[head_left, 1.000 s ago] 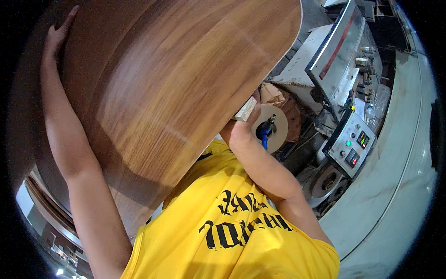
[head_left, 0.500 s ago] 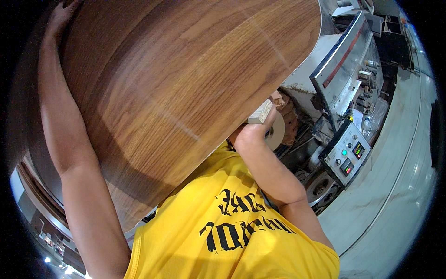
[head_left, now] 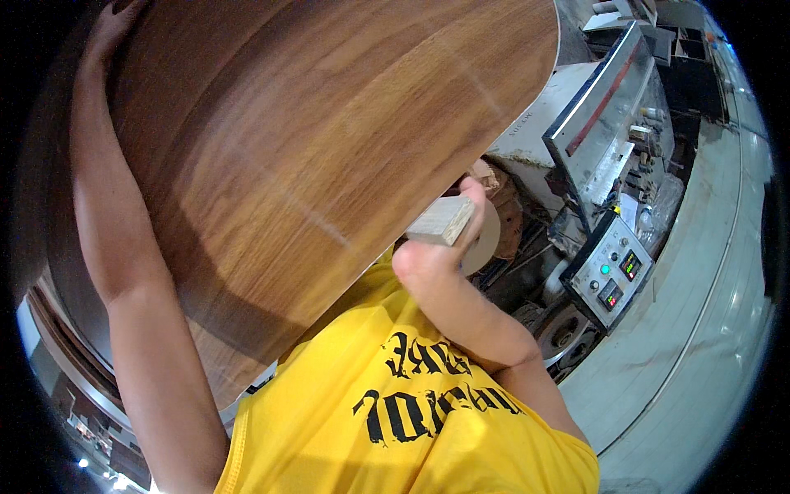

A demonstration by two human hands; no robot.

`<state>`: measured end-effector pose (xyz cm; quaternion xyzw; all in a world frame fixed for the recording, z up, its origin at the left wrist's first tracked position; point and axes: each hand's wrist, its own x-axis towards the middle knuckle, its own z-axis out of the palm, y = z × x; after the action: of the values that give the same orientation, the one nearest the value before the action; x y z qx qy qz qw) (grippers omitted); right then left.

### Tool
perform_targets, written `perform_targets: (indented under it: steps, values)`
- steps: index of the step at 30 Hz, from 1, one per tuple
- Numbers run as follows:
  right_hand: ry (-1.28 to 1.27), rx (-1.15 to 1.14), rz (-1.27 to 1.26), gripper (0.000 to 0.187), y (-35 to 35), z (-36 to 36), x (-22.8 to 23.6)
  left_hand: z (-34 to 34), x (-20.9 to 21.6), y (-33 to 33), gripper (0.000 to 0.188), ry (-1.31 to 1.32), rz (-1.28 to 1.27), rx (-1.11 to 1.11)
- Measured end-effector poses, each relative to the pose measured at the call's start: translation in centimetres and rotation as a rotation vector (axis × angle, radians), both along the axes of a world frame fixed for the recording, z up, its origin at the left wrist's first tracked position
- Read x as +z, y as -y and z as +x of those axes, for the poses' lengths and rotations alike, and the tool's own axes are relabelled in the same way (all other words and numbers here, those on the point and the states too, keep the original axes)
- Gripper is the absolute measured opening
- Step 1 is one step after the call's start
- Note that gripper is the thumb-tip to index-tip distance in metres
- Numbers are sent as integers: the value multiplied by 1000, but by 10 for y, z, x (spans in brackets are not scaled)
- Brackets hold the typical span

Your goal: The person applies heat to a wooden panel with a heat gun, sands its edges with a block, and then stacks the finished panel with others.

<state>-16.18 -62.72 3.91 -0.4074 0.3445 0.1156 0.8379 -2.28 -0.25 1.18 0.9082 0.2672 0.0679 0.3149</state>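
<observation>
A large wood-grain panel with rounded corners fills most of the view in front of me. My left hand, with the arm stretched far forward, lies against the panel at the upper left; its fingers look apart, though the tips are dim and cut by the frame's edge. My right hand is wrapped round a small block of chipboard, pale on its face with rough cut ends. That block sits right at the panel's near edge. Part of my right hand's grip is hidden behind the block.
To the right stands a machine with a raised hinged cover and a control panel with lit displays. A roll of edge banding is behind my right hand. A long pale green surface runs along the far right.
My right hand and the block have shifted a little left and toward me, showing more of the block's pale face. My left hand stays about where it was on the panel.
</observation>
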Motion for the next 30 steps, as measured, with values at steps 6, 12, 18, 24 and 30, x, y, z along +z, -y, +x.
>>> perform_targets:
  steps: [6, 12, 18, 24, 30]
  values:
    - [-38, -85, -47, 48, 13, 21, -2, 7, -16, -27, 136, 11, 79, 103]
    - [-138, 5, 127, 46, 25, 81, -16, -3, 3, 13, 161, -22, 70, 166]
    - [-161, -41, -26, 50, 21, 82, -18, -3, -7, -11, 123, -34, 5, 87]
    - [-142, 22, -7, 62, 23, 78, -11, 1, -19, -50, 113, -79, 107, 102]
    - [-42, 64, -28, 58, 22, 75, -6, 5, -37, -83, 130, -80, 157, 57]
